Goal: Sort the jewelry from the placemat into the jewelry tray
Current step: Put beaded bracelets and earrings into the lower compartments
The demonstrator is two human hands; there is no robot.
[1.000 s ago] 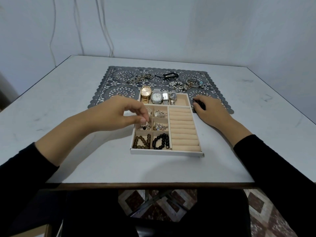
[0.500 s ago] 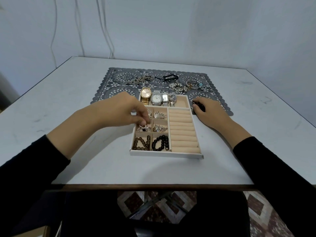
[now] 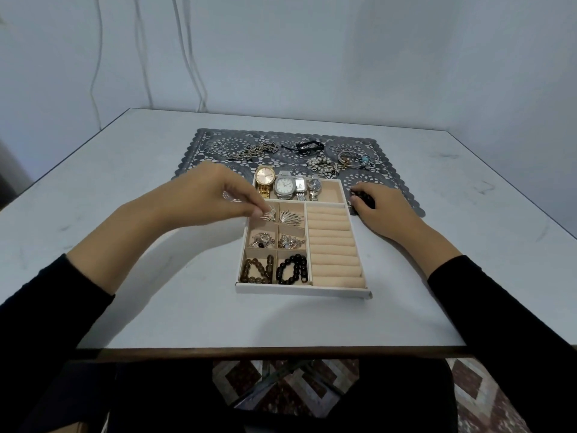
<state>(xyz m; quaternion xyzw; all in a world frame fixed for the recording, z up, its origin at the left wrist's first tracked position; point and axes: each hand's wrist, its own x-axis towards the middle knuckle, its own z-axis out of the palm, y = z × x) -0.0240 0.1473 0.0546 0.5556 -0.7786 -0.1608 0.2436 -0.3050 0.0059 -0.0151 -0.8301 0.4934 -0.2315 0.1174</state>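
At the far left square of the tray, the left hand (image 3: pixel 218 198) has thumb and forefinger closed in a pinch on the edge of a silver spiky fan-shaped piece (image 3: pixel 271 214), whose near end is hidden behind the fingertips. Just beside the tray's right wall, the right hand (image 3: pixel 382 210) rests on the table with its fingers curled round a dark round-bead bracelet (image 3: pixel 362 200), most of it buried under the palm.

The beige velvet-lined jewelry tray with white outer walls (image 3: pixel 299 290) lies on the white matt table top (image 3: pixel 125 189), its far end over the near edge of the grey lace-cut placemat (image 3: pixel 199 148). Its long far compartment holds four metal watches (image 3: pixel 284 185), one gold and three silver, with dial writing too small to read. The other squares hold a second fan piece, two tangles of small silver items too fine to make out, a brown bead bracelet (image 3: pixel 257 270) and a black bead bracelet (image 3: pixel 293 270). Padded ring rolls (image 3: pixel 335 245) fill the right side.

On the placemat lie a heap of chain (image 3: pixel 256 150), a black strap (image 3: pixel 307 147) with illegible white lettering, a pearl cluster (image 3: pixel 321 162) and blurred bangles (image 3: pixel 356 159). Both black sleeves are cut off by the frame's edges
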